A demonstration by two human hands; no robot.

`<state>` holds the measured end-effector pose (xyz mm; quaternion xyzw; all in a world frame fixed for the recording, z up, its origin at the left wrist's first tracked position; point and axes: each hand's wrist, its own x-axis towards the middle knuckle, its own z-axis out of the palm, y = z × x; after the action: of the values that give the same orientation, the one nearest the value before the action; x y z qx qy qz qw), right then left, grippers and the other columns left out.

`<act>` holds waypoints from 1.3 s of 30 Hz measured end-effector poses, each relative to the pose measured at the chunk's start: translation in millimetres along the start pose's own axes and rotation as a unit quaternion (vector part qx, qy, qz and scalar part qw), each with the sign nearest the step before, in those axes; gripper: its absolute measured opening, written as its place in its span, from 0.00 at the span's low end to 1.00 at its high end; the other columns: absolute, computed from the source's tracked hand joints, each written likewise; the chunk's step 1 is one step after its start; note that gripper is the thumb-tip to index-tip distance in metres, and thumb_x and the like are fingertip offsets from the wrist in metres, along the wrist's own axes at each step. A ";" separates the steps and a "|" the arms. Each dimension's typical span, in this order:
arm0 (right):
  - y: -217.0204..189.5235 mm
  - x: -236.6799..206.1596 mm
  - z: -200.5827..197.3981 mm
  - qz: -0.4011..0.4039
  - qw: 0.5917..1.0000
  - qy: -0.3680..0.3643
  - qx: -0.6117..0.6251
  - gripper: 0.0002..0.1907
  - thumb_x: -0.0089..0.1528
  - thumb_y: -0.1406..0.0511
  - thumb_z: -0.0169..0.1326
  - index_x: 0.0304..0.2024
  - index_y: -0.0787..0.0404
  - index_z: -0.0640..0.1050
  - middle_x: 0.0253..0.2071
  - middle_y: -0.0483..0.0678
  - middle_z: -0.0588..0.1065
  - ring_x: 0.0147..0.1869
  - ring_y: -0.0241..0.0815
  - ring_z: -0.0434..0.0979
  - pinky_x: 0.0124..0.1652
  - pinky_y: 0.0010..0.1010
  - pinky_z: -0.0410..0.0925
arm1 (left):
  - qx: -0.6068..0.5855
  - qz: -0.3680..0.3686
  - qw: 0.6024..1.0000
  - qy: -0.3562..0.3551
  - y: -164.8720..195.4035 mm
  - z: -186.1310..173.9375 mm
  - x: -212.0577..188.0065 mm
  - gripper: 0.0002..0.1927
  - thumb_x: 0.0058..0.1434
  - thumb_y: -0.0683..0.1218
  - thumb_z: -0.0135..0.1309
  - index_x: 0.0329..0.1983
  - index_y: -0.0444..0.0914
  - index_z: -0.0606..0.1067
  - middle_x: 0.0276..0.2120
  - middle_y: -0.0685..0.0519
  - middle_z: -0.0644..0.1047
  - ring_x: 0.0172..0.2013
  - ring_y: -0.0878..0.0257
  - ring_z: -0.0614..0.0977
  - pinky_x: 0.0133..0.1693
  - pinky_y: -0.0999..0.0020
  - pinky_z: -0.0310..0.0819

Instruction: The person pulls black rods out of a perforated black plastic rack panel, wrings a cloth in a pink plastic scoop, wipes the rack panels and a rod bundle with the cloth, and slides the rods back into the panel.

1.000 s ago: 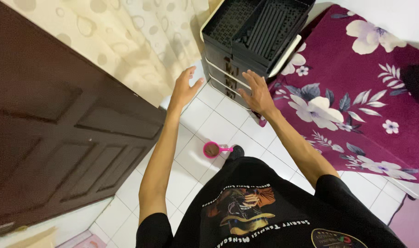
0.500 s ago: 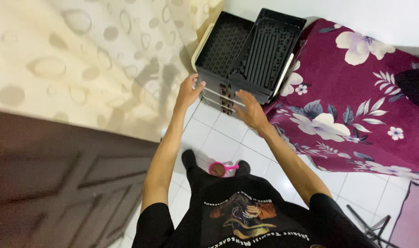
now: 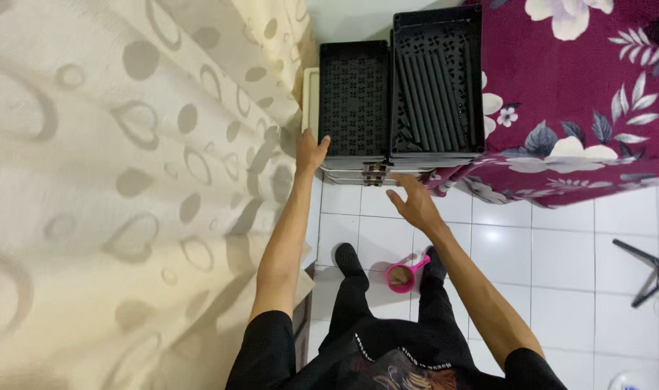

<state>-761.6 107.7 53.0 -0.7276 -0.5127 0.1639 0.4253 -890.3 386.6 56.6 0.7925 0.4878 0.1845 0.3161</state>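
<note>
I look straight down at a drawer cabinet with two black perforated trays [image 3: 355, 97] on top, standing between a curtain and a bed. My left hand [image 3: 310, 152] rests on the front left corner of the left tray, fingers on its edge. My right hand [image 3: 415, 204] hovers open in front of the cabinet's drawer fronts [image 3: 373, 173], touching nothing. A pink scoop cup [image 3: 402, 276] sits on the white tiled floor between my feet.
A cream curtain with grey ring and heart patterns [image 3: 127, 188] fills the left side. A bed with a maroon floral cover [image 3: 582, 94] lies to the right of the cabinet. A dark stand leg [image 3: 651, 271] shows at the right edge on the tiles.
The view has swung over the cabinet top. My left hand now sits on the tray's corner, and my right hand has come off the cabinet front and hangs free.
</note>
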 end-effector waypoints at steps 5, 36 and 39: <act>-9.8 2.5 31.5 0.121 0.991 -0.018 0.049 0.21 0.63 0.63 0.59 0.57 0.65 0.76 0.53 0.57 0.78 0.52 0.50 0.82 0.43 0.39 0.73 | -0.047 -0.062 0.992 -0.097 -28.8 19.7 20.6 0.35 0.61 0.57 0.63 0.60 0.27 0.70 0.53 0.31 0.77 0.56 0.39 0.78 0.56 0.54 0.72; 19.9 62.3 125.5 0.313 0.937 0.075 0.137 0.38 0.70 0.48 0.47 0.71 0.68 0.61 0.66 0.65 0.70 0.69 0.57 0.72 0.64 0.41 0.65 | -0.287 -0.124 0.923 -0.226 -110.3 39.6 40.5 0.35 0.57 0.43 0.44 0.71 0.34 0.62 0.63 0.40 0.72 0.64 0.49 0.70 0.65 0.63 0.59; 24.4 82.4 127.8 0.391 0.898 0.054 0.193 0.38 0.68 0.47 0.47 0.71 0.66 0.61 0.66 0.62 0.68 0.71 0.55 0.68 0.64 0.39 0.61 | -0.304 -0.135 0.913 -0.235 -118.5 34.5 34.6 0.37 0.54 0.43 0.46 0.71 0.34 0.62 0.63 0.41 0.73 0.63 0.49 0.71 0.64 0.64 0.60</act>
<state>-798.3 235.5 -24.7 -0.7806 -0.1212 0.3732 0.4865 -931.6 444.8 -49.9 0.6049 0.4221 0.0874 0.6696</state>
